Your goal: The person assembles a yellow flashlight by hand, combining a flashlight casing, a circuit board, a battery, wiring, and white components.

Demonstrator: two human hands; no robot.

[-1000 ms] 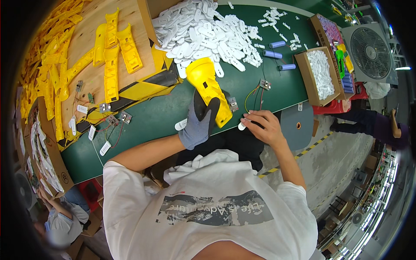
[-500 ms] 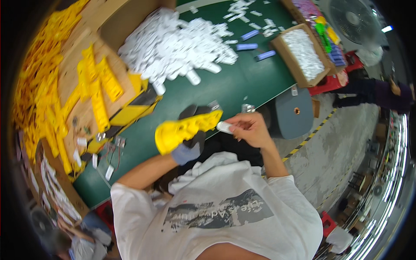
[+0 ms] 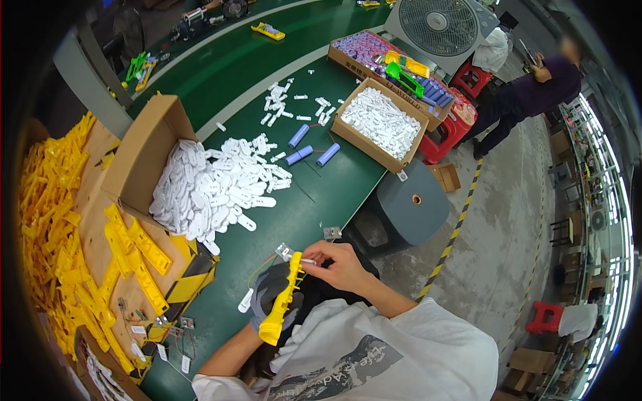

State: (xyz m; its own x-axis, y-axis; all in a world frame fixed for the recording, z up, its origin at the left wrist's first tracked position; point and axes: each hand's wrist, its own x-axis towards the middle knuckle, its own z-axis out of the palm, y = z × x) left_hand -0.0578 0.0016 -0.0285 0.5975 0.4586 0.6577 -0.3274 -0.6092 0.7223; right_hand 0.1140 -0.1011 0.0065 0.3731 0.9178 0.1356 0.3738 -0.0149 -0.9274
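My left hand (image 3: 266, 289), in a grey glove, is closed round a long yellow plastic housing (image 3: 286, 301) held on edge, its ribbed side toward my right hand. My bare right hand (image 3: 340, 266) pinches a small white piece (image 3: 308, 261) at the housing's upper end; whether it touches is hard to tell. Just beyond that end shows a small metal plate (image 3: 284, 252). A thin wire runs from near it to a white tab (image 3: 246, 301) beside my glove. Another small metal plate (image 3: 332, 232) lies at the table edge.
White plastic pieces (image 3: 207, 187) spill from a cardboard box (image 3: 144, 157). Yellow housings (image 3: 60, 247) heap up at left. Purple cylindrical cells (image 3: 299, 155) lie near a carton of small white parts (image 3: 348, 127). A grey stool (image 3: 414, 204) stands right; farther off are a fan and a person.
The view has swung, showing more of the far table. The yellow housing has turned from nearly level to steeper, and my right hand still holds the white piece near its end.
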